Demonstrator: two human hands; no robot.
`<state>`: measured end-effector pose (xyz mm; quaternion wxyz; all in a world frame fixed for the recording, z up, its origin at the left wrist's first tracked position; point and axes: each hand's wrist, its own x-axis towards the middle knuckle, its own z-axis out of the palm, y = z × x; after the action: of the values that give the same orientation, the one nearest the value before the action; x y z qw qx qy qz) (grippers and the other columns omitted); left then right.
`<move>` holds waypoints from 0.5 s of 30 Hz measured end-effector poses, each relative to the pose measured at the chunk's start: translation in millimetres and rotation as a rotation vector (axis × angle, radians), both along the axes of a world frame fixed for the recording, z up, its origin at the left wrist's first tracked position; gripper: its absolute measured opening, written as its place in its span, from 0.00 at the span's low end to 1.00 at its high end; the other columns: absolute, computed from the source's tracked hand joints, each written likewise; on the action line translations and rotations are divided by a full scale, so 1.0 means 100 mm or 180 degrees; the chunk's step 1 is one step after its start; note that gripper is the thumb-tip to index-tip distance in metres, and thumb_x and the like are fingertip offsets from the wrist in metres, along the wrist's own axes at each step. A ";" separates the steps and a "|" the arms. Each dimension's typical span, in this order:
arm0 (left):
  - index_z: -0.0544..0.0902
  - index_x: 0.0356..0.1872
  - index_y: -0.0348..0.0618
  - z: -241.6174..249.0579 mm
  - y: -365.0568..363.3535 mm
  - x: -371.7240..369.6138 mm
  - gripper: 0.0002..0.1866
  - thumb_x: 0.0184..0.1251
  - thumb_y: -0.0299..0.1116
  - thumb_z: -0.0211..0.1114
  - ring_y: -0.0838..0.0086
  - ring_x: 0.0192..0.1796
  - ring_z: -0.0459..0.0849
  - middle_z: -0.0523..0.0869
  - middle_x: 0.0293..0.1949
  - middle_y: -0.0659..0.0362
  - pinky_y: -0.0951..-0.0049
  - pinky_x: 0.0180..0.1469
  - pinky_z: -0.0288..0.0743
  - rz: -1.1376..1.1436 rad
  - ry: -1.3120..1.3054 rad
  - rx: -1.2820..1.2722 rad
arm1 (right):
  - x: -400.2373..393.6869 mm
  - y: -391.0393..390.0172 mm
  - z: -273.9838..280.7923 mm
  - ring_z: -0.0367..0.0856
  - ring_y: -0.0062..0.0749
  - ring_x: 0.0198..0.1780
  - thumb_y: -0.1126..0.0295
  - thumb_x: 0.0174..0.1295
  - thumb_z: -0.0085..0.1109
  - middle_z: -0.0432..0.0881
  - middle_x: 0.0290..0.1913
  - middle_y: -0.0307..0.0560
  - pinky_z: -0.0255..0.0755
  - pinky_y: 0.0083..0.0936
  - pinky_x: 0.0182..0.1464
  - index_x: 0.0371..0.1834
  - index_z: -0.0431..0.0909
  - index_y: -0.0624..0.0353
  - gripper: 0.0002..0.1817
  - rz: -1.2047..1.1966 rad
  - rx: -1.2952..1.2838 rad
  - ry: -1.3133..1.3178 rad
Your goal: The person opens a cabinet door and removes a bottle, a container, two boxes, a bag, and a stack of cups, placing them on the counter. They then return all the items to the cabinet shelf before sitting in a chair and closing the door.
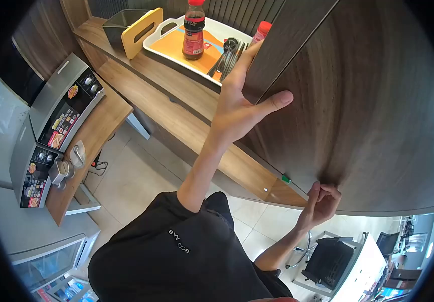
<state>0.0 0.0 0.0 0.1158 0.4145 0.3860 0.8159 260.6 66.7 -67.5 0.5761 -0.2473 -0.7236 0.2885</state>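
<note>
My left hand [234, 113] is around the edge of a tall dark wood-grain panel [368, 110]. Its thumb lies across the front face, and its fingers reach partly out of sight behind the edge. Near the panel's lower edge, my right hand [322, 204] has its fingers curled towards the thumb; whatever is between them cannot be made out. A small green piece [286, 179] sits at the panel's edge, left of my right hand. Beyond my left fingers, a white tray [169, 24] carries a red-capped dark bottle [193, 35] and several pieces of cutlery [227, 56].
A yellow cutting board [141, 32] leans by a dark bin [117, 30] on the wooden shelf [176, 83]. Another red-capped bottle [262, 31] is partly hidden by the panel. Boxy appliances [68, 108] stand at left; a black chair [330, 261] is lower right.
</note>
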 end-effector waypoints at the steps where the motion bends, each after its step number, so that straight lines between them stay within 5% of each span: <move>1: 0.68 0.69 0.36 0.02 -0.03 0.02 0.43 0.52 0.33 0.81 0.71 0.66 0.75 0.78 0.63 0.54 0.70 0.70 0.65 0.0022 0.0023 0.0003 | -0.01 -0.04 0.02 0.58 0.14 0.26 0.83 0.60 0.67 0.64 0.23 0.30 0.54 0.15 0.32 0.38 0.76 0.56 0.10 -0.0036 -0.0042 -0.0088; 5: 0.69 0.69 0.36 -0.02 0.02 0.05 0.43 0.52 0.32 0.81 0.71 0.66 0.76 0.79 0.63 0.53 0.70 0.69 0.66 0.0192 -0.0001 -0.0024 | 0.11 0.14 -0.05 0.56 0.13 0.26 0.85 0.58 0.68 0.62 0.21 0.29 0.51 0.14 0.31 0.30 0.75 0.56 0.12 0.0225 -0.0288 -0.0403; 7: 0.68 0.70 0.36 -0.02 0.02 0.01 0.44 0.52 0.32 0.81 0.71 0.65 0.76 0.79 0.63 0.53 0.70 0.69 0.67 0.0295 0.0125 -0.0081 | 0.08 0.14 -0.03 0.51 0.13 0.25 0.87 0.58 0.65 0.58 0.21 0.28 0.48 0.16 0.30 0.24 0.70 0.55 0.16 0.0692 -0.0249 0.0124; 12: 0.69 0.69 0.34 -0.03 0.06 0.03 0.42 0.52 0.30 0.81 0.71 0.62 0.78 0.81 0.60 0.53 0.71 0.66 0.70 0.0334 0.0071 0.0047 | 0.02 0.18 -0.06 0.49 0.11 0.23 0.87 0.60 0.62 0.54 0.20 0.26 0.42 0.16 0.29 0.22 0.69 0.54 0.17 0.0408 -0.0856 0.0912; 15: 0.73 0.63 0.33 -0.04 0.09 0.04 0.36 0.54 0.31 0.80 0.71 0.55 0.82 0.84 0.53 0.55 0.72 0.62 0.73 0.0550 0.0155 0.0067 | -0.04 0.14 0.00 0.47 0.10 0.23 0.85 0.61 0.63 0.54 0.19 0.26 0.40 0.16 0.29 0.22 0.69 0.54 0.16 0.0098 -0.0346 -0.0165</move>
<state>4.1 8.6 -3.6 0.0312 0.4006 0.4145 0.8165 256.7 80.7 -67.0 0.5384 -0.2745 -0.7253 0.3298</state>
